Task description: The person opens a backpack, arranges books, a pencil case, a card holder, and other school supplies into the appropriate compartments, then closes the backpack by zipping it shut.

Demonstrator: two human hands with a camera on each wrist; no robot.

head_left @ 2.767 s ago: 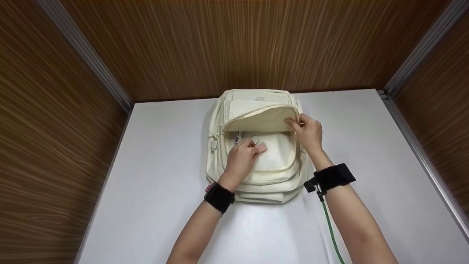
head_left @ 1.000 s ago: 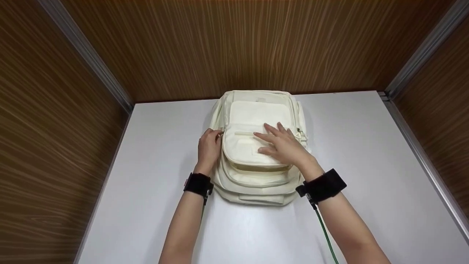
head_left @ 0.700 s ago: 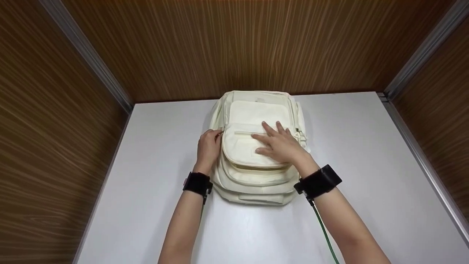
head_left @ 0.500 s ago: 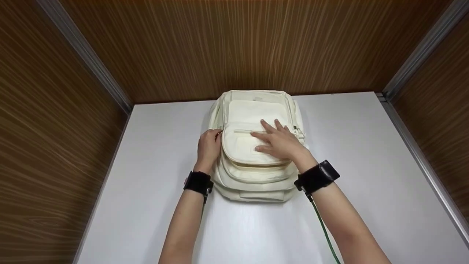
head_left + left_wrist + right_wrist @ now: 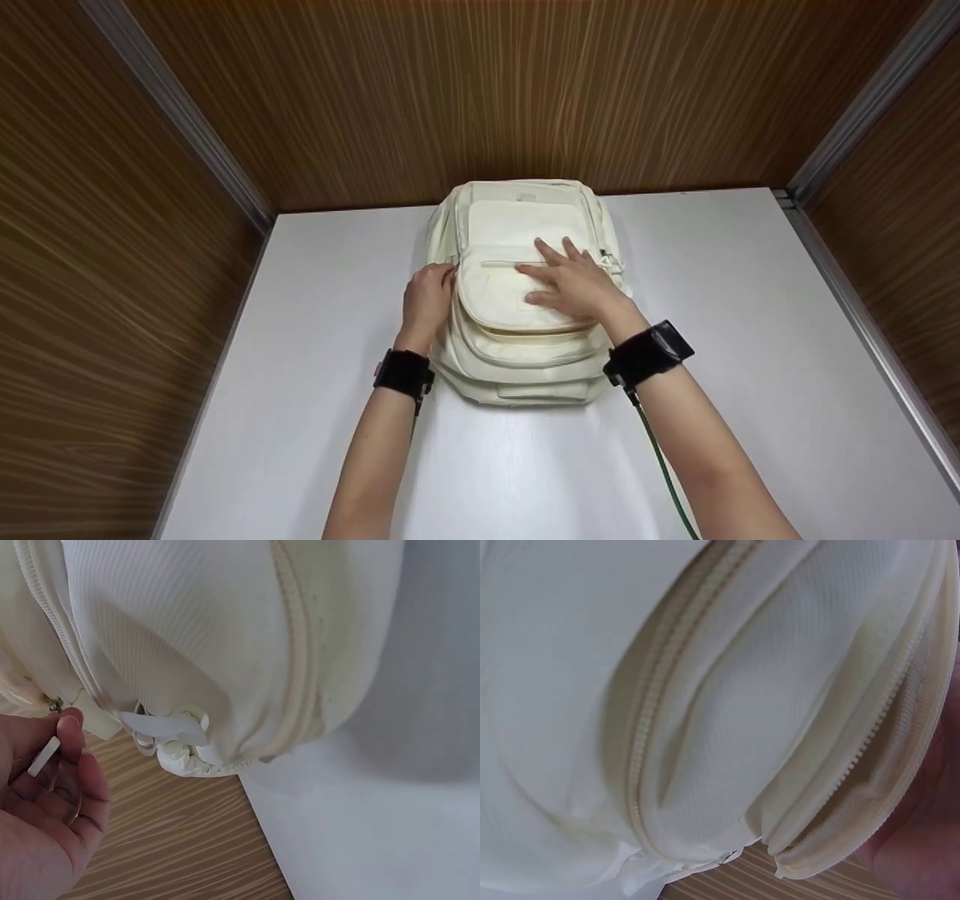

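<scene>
A cream backpack (image 5: 532, 225) lies on the white table, its front pocket flap (image 5: 487, 296) folded down over the pocket. At the flap's left edge, my left hand (image 5: 426, 304) pinches the zipper. In the left wrist view, thumb and fingertip meet at the metal slider (image 5: 56, 705), and a pale pull tab (image 5: 43, 757) shows between the fingers. My right hand (image 5: 574, 285) rests on the flap with its fingers spread. The right wrist view shows the pocket's zipper teeth (image 5: 870, 735) parted along the curved edge.
Brown wood-grain panels (image 5: 480, 90) stand behind the table (image 5: 315, 300) and on both sides, with metal rails at the corners. Black bands (image 5: 649, 352) circle both wrists, and a green cable (image 5: 664, 465) trails from the right one.
Earlier my right hand held the flap up while my left held a small pink piece in the pocket. The flap came down, and my left hand moved to the zipper; lately both hands barely move.
</scene>
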